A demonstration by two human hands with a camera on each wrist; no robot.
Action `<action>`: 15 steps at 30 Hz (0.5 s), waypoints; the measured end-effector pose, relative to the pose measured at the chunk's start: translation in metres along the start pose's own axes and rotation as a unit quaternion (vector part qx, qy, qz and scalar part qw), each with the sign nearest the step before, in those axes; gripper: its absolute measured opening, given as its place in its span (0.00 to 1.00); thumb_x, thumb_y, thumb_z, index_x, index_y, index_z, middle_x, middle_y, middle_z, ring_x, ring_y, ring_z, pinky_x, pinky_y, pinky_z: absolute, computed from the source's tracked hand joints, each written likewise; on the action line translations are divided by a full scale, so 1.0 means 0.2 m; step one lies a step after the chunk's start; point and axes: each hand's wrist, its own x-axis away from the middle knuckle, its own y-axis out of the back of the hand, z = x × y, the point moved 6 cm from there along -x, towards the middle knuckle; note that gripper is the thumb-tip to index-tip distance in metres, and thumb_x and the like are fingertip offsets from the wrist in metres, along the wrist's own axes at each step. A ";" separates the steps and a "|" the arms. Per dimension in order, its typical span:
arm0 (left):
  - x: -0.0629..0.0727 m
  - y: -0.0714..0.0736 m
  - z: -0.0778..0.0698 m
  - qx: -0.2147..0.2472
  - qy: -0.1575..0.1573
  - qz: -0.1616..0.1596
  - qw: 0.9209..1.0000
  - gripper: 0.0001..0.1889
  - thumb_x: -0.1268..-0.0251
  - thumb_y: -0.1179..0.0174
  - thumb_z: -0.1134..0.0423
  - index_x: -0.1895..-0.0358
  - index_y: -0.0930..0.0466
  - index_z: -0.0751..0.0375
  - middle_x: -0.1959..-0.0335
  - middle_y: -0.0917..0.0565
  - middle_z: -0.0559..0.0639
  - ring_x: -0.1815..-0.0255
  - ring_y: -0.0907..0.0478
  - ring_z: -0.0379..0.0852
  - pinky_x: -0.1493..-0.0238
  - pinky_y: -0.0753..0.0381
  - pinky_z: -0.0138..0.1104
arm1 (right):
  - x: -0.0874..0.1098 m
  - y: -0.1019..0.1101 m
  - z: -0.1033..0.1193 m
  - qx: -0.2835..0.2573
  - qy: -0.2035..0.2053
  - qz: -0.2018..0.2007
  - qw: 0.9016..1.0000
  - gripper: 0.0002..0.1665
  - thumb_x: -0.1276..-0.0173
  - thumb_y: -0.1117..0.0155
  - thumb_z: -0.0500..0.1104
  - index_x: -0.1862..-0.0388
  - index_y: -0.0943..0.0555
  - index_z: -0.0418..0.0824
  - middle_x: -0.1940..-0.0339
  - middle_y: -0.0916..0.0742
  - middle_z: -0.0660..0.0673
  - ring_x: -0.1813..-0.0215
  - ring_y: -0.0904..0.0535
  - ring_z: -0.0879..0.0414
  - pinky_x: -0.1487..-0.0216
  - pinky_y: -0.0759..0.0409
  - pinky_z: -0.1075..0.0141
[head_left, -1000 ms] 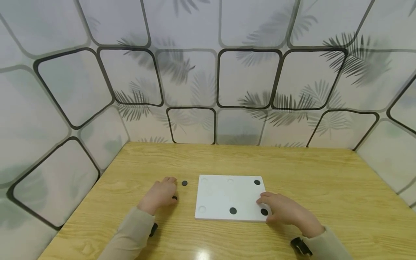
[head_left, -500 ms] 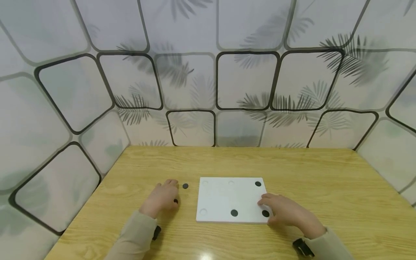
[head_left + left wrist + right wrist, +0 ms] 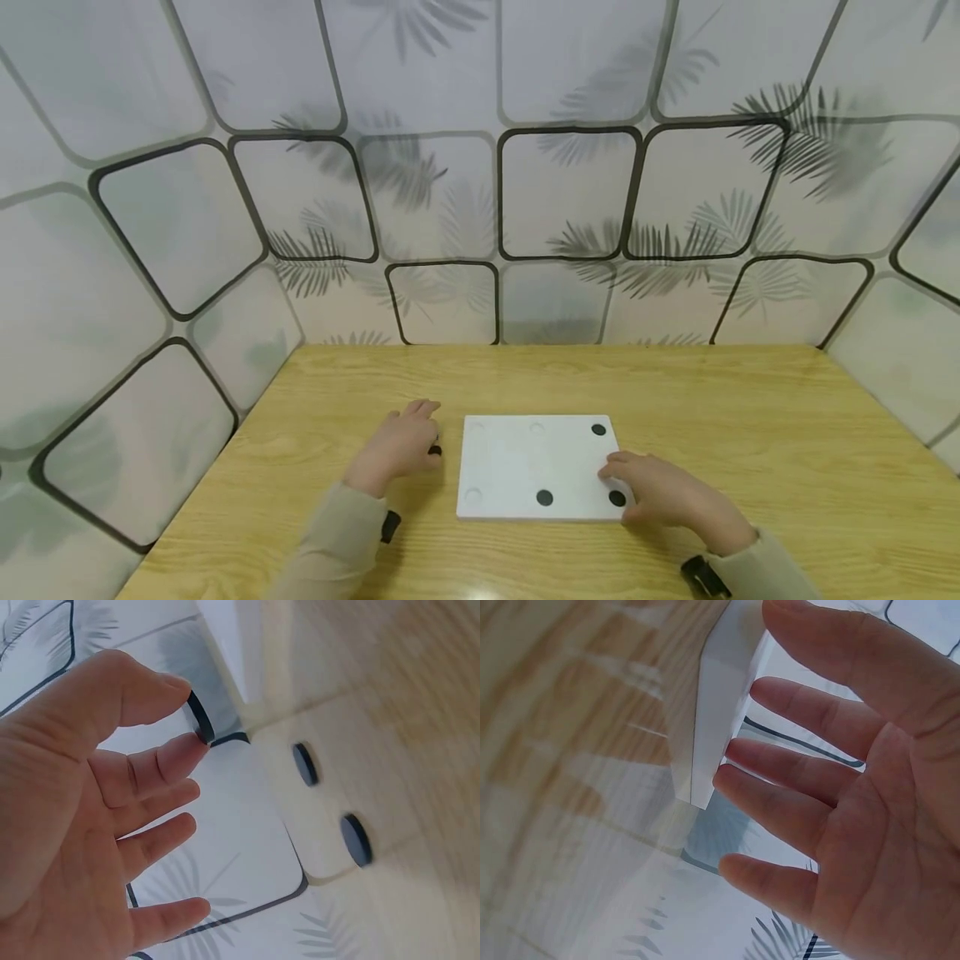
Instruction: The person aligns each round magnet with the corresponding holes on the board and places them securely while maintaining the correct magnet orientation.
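Note:
My left hand [image 3: 396, 450] pinches a thin black disc [image 3: 200, 718] between thumb and index finger, with the other fingers spread. Close by in the left wrist view, two more black discs [image 3: 305, 764] lie on the table; in the head view the hand mostly covers that spot. A white board [image 3: 510, 467] lies to the right, bearing three black discs [image 3: 544, 497] at its far right corner, near right corner and middle of its near edge. Shallow round recesses [image 3: 473, 495] show elsewhere on it. My right hand [image 3: 663, 496] rests at the board's right edge, fingers extended, fingertips against it.
The wooden table [image 3: 555, 383] reaches back to a patterned wall [image 3: 570, 192], which also closes off both sides. Dark straps [image 3: 705, 577] sit at both sleeve cuffs.
The left hand, with its disc, has moved right and a little away, nearer the board, covering a table disc seen earlier. The right hand stays at the board. The head view has shifted slightly.

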 end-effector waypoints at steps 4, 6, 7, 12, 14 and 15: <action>-0.05 0.01 -0.04 0.000 -0.010 -0.009 1.000 0.15 0.50 0.42 0.62 0.89 0.35 0.55 0.38 0.37 0.59 0.36 0.46 0.57 0.46 0.42 0.57 | 0.00 0.00 0.00 -0.001 0.004 0.000 1.000 0.28 0.57 0.30 0.36 0.53 0.23 0.37 0.45 0.26 0.37 0.44 0.32 0.40 0.45 0.38 0.48; -0.08 0.01 -0.07 -0.007 -0.015 -0.010 1.000 0.17 0.49 0.40 0.60 0.88 0.35 0.54 0.38 0.37 0.58 0.36 0.46 0.56 0.46 0.42 0.57 | 0.00 0.00 0.00 -0.002 0.004 -0.001 1.000 0.28 0.57 0.31 0.36 0.53 0.23 0.37 0.45 0.27 0.37 0.44 0.32 0.40 0.45 0.38 0.48; -0.10 0.02 -0.08 -0.011 -0.017 -0.009 1.000 0.17 0.48 0.39 0.59 0.88 0.34 0.55 0.38 0.38 0.58 0.35 0.47 0.56 0.46 0.42 0.56 | 0.00 0.00 0.00 -0.003 0.005 -0.001 1.000 0.28 0.57 0.31 0.35 0.53 0.23 0.37 0.45 0.27 0.37 0.44 0.32 0.40 0.45 0.38 0.47; -0.15 0.05 -0.16 -0.027 -0.034 -0.014 0.999 0.16 0.49 0.39 0.58 0.88 0.33 0.54 0.37 0.38 0.56 0.36 0.46 0.54 0.46 0.40 0.55 | 0.01 0.00 0.00 -0.006 0.003 -0.001 1.000 0.28 0.57 0.31 0.36 0.52 0.23 0.37 0.44 0.27 0.36 0.43 0.33 0.40 0.44 0.39 0.47; -0.18 0.06 -0.19 -0.035 -0.044 -0.019 0.998 0.16 0.49 0.39 0.58 0.88 0.33 0.54 0.37 0.38 0.56 0.36 0.46 0.54 0.46 0.39 0.54 | 0.01 0.00 0.00 -0.006 0.004 -0.002 1.000 0.28 0.57 0.31 0.36 0.52 0.23 0.37 0.44 0.27 0.36 0.43 0.33 0.40 0.44 0.39 0.47; -0.19 0.07 -0.21 -0.038 -0.048 -0.020 0.998 0.16 0.48 0.39 0.58 0.88 0.33 0.53 0.37 0.38 0.56 0.36 0.46 0.54 0.46 0.39 0.54 | 0.01 0.00 0.00 -0.006 0.005 -0.003 1.000 0.28 0.57 0.31 0.36 0.52 0.23 0.37 0.44 0.27 0.36 0.43 0.33 0.40 0.44 0.39 0.47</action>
